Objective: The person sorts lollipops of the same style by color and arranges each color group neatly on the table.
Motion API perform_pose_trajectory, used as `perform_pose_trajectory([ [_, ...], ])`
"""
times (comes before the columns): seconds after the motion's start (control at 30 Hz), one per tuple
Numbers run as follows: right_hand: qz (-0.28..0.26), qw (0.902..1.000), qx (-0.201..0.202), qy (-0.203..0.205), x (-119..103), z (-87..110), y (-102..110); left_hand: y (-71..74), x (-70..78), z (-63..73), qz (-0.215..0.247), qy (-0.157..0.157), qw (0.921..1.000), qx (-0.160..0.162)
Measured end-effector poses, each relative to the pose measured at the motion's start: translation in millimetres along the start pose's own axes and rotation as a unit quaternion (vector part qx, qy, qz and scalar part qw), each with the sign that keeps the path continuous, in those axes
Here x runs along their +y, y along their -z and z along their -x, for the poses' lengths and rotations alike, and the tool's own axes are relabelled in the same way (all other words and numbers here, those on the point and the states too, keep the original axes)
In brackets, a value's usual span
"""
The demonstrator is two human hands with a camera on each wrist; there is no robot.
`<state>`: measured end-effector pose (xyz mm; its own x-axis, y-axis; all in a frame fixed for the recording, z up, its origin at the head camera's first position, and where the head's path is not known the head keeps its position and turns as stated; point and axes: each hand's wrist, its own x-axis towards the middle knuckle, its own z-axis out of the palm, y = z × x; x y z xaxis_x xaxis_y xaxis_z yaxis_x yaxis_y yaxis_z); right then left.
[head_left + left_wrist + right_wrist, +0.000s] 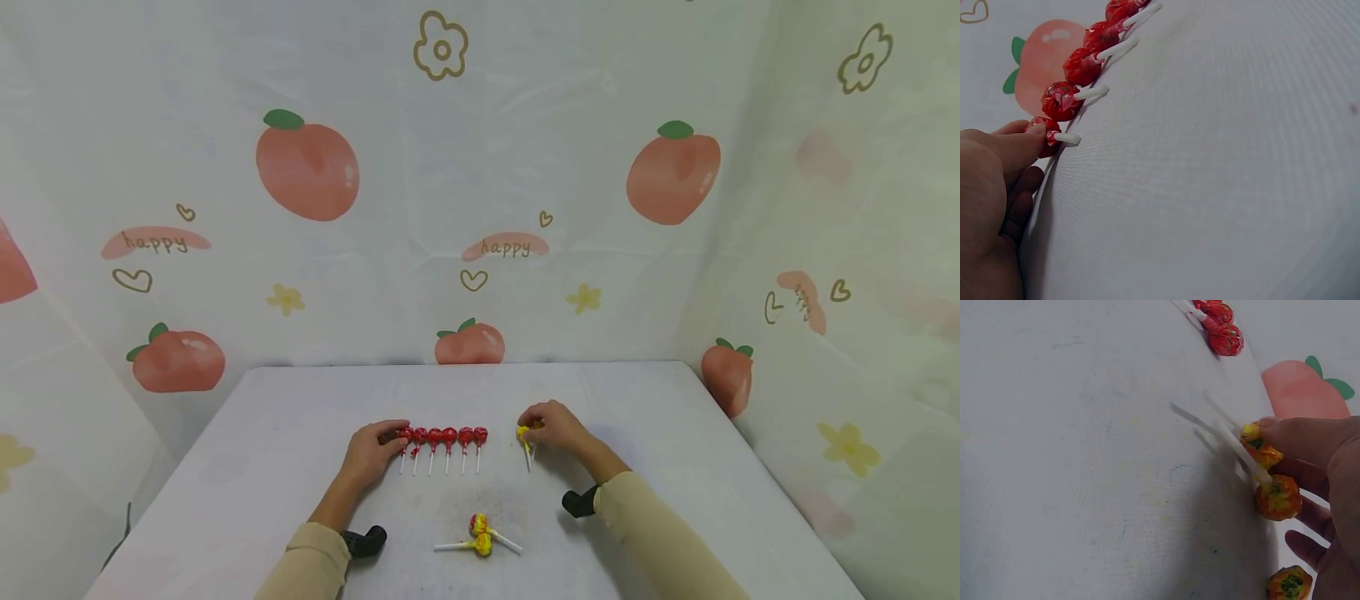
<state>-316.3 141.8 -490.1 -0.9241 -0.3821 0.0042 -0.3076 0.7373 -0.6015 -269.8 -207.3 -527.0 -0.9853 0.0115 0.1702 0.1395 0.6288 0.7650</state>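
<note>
Several red-wrapped lollipops (449, 436) lie in a row, sticks pointing toward me. At the row's left end, my left hand (371, 452) pinches the head of the outermost red lollipop (1052, 142) between thumb and fingers. To the right of the row, my right hand (557, 428) holds a yellow lollipop (1254, 440), its thumb on the wrapper. A second, orange-yellow lollipop (1279, 499) is right beside it, near the curled fingers. Another orange-yellow lollipop (1290, 585) shows by the hand in the right wrist view. Part of these is hidden by the hand in the head view.
Nearer to me, two yellow lollipops lie with heads touching: one (482, 545) with its stick to the left, the other (478, 524) angled right. The white table (315, 400) backs onto a fruit-printed curtain (375, 283). Black wrist devices sit by both sleeves.
</note>
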Motion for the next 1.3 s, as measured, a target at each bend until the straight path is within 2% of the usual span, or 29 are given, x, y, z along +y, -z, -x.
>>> perform_pose_trajectory([
  [0.27,0.016,0.999,0.001,0.042,0.7,5.7,0.5,1.5,1.1,-0.5,0.001,0.001,1.0,-0.003],
  [0.5,0.003,0.9997,-0.005,0.024,-0.3,6.6,-0.7,0.7,2.6,0.6,0.001,0.002,1.0,0.001],
  [0.73,-0.019,0.9995,-0.003,0.027,-1.1,5.9,0.9,0.0,2.9,0.7,-0.001,0.002,1.0,0.002],
  [1.13,-0.011,0.9998,-0.012,0.012,-3.3,7.1,2.3,-0.7,-0.4,0.0,-0.003,-0.008,0.9999,0.008],
  [1.3,-0.012,0.9999,0.009,-0.008,-1.9,6.6,4.7,-1.2,-1.4,-0.1,-0.001,-0.012,0.9999,0.009],
])
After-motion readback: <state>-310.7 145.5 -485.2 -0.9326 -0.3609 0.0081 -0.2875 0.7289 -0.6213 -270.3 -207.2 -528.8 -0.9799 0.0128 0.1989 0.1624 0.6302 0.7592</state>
